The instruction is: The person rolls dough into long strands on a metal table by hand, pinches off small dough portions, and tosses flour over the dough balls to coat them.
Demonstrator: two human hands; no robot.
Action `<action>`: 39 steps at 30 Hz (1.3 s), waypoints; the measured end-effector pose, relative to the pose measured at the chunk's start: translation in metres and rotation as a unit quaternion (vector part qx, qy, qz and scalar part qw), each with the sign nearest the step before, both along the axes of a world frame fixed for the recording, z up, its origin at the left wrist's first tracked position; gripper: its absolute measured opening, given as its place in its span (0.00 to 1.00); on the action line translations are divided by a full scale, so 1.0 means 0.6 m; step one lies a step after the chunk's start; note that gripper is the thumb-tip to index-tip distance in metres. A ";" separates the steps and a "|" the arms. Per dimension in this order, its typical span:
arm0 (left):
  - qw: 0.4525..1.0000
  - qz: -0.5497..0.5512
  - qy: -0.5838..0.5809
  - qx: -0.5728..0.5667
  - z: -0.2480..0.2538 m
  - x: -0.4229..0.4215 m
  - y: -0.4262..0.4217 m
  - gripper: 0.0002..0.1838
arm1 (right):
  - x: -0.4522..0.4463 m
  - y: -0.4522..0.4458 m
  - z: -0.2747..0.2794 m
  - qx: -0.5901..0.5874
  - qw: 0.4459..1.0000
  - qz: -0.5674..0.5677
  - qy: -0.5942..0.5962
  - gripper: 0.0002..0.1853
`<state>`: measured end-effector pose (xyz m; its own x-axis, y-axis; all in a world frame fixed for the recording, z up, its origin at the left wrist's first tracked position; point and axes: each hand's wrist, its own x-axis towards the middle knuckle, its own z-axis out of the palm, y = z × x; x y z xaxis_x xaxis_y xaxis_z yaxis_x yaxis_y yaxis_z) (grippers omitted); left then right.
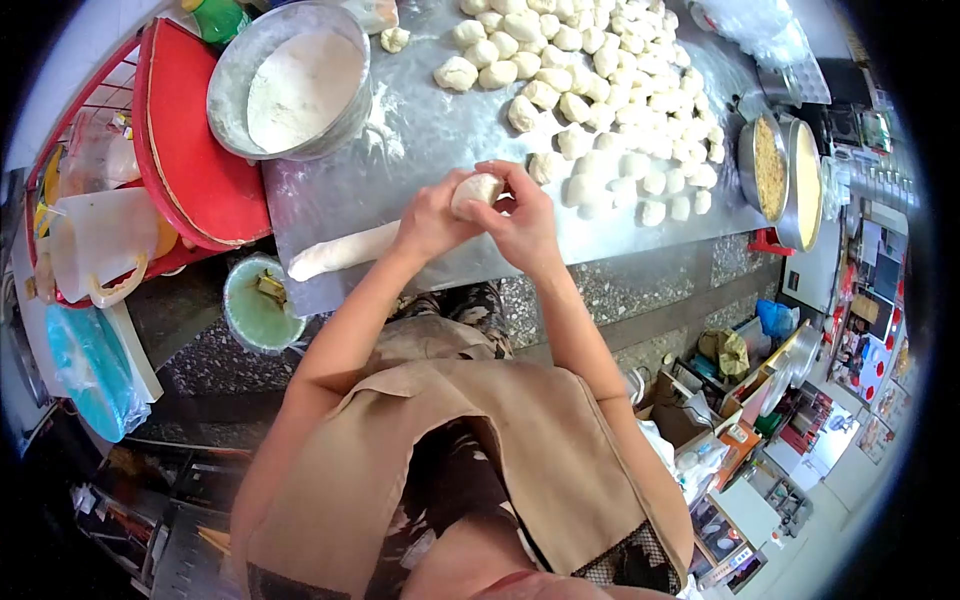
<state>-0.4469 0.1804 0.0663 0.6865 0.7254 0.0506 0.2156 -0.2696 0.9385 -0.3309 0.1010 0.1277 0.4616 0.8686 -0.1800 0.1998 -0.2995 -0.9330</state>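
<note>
Between my two hands is a pale piece of dough point(478, 194), held just above the near part of the metal table point(420, 130). My left hand point(436, 215) wraps its left side with curled fingers. From the right, my right hand point(522, 218) closes on the same piece, thumb across its front. A long floured dough roll point(345, 250) lies on the table to the left, its right end hidden behind my left wrist. Many small dough balls point(600, 85) cover the table beyond my right hand, the nearest ones dusted with flour.
A metal bowl of flour point(305, 90) stands at the table's left, beside a red lid-like board point(195, 140). Below sits a green bucket point(262, 305). Two round pans point(800, 185) with yellowish contents are at the right edge. One dough lump point(395, 40) lies near the bowl.
</note>
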 end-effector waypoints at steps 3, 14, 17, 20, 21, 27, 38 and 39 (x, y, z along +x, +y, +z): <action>0.999 0.003 -0.019 0.033 0.001 0.000 0.014 0.20 | -0.017 0.017 -0.010 0.094 0.979 -0.002 -0.183 0.17; 0.990 0.043 0.060 0.120 -0.018 -0.013 0.024 0.09 | -0.032 0.076 -0.073 0.146 0.945 -0.051 -0.288 0.08; 0.995 0.020 0.013 0.094 -0.002 -0.013 0.032 0.10 | 0.031 0.135 -0.145 0.130 0.941 -0.076 -0.304 0.10; 0.997 -0.022 0.023 0.064 0.033 -0.022 0.024 0.12 | 0.080 0.168 -0.184 0.086 0.918 -0.192 -0.336 0.16; 0.998 0.002 -0.003 -0.062 0.021 -0.027 0.035 0.11 | 0.075 0.156 -0.155 0.056 0.922 -0.145 -0.355 0.22; 0.985 -0.037 -0.151 -0.072 -0.021 -0.010 0.047 0.17 | -0.020 0.042 -0.059 0.008 0.990 0.121 0.070 0.27; 0.985 -0.053 0.162 -0.026 -0.020 -0.028 0.016 0.22 | -0.043 0.043 -0.034 0.059 0.952 0.009 -0.301 0.11; 0.991 -0.033 0.128 0.007 -0.022 -0.027 0.015 0.19 | -0.048 0.046 -0.045 0.091 0.947 -0.006 -0.309 0.09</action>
